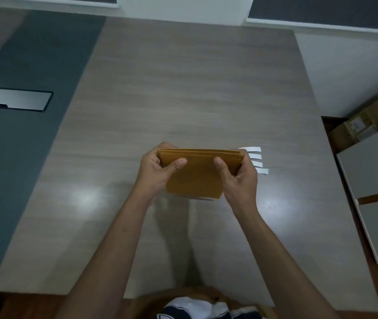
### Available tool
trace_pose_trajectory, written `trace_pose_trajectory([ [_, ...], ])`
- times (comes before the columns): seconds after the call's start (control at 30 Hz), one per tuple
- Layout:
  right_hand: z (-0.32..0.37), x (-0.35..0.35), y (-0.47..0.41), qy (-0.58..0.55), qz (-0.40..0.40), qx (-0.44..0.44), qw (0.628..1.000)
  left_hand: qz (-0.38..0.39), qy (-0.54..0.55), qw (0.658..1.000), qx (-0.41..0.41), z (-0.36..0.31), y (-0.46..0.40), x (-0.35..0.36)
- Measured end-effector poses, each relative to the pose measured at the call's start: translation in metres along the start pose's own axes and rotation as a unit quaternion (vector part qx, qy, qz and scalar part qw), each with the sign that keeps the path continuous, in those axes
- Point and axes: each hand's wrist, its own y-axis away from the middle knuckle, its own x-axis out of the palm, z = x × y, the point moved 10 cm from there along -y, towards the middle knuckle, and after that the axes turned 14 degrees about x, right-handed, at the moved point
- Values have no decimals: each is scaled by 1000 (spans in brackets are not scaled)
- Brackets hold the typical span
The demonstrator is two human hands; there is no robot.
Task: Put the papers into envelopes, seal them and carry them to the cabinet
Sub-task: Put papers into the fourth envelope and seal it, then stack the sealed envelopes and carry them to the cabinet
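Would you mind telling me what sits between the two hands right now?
In the head view, the stack of brown envelopes spans the gap, gripped by the left hand and right hand.

The place looked like an office. A long wood-grain tabletop [183, 88] carried a metal cable hatch [16, 99] set flush in its grey strip, left of centre. Right of the tabletop stood white cabinets [376, 166] and labelled cardboard boxes [365, 120].

A grey wood-grain table [183, 88] with a glossy top carries four small white paper strips [256, 160], lying side by side near its right edge
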Motion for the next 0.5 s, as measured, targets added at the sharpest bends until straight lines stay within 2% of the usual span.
trace_pose_trajectory([
  [0.17, -36, 11, 9, -35, 16, 39, 999, -31, 5, 996, -84, 43, 23, -1],
  [0.43, -71, 17, 11, 4, 61, 104, 993, -20, -57, 991, -117, 65, 32, -2],
  [0.5, -64, 16, 17, -4, 59, 92, 994, -35, -60, 990, -122, 65, 35, -4],
])
